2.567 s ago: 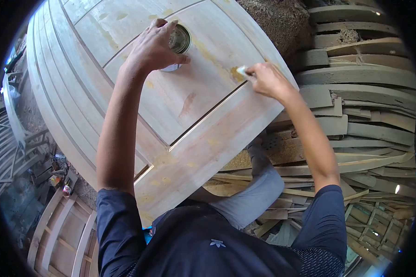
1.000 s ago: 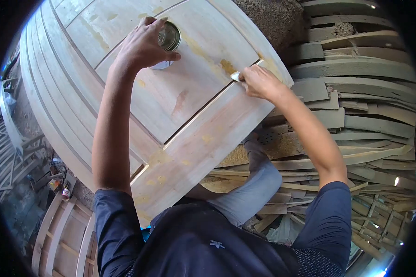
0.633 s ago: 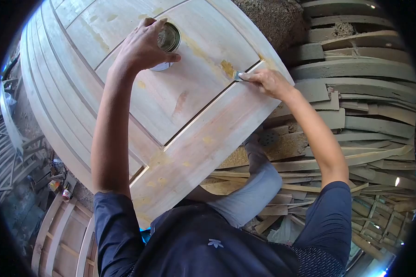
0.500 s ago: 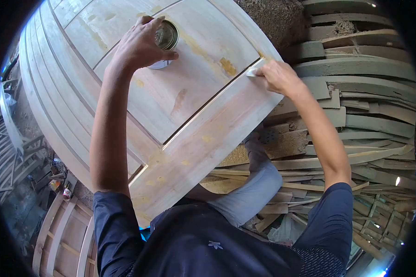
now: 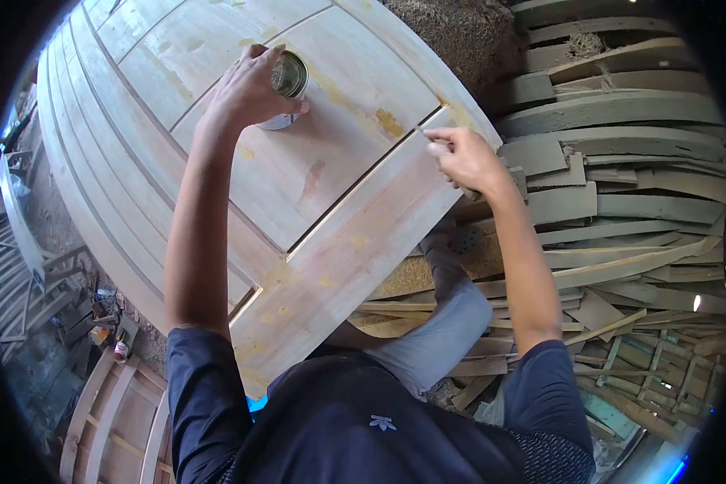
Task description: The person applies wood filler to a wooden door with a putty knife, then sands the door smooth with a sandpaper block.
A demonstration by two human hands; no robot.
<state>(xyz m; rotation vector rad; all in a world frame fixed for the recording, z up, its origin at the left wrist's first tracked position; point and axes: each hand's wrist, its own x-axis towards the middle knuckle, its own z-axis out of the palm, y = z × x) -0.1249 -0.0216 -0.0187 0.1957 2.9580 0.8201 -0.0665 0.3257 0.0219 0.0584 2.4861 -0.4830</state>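
A round open can (image 5: 290,75) stands on the pale wooden panel (image 5: 339,218), and my left hand (image 5: 246,89) is wrapped round its left side. My right hand (image 5: 466,160) is closed on a small tool (image 5: 420,130) whose thin tip lies by the dark groove near the panel's right corner. Its handle end shows below my palm. Yellowish patches of filler (image 5: 390,123) mark the wood beside the groove and along the near rail.
Stacked curved wood offcuts (image 5: 637,210) fill the right side. Sawdust (image 5: 460,48) is heaped beyond the panel. My bent leg (image 5: 436,331) is under the near edge. Another slatted wooden frame (image 5: 105,411) lies at lower left.
My right hand has moved slightly left and down along the groove and turned, so the tool's tip now shows. My left hand remains on the can. The view has shifted a little.
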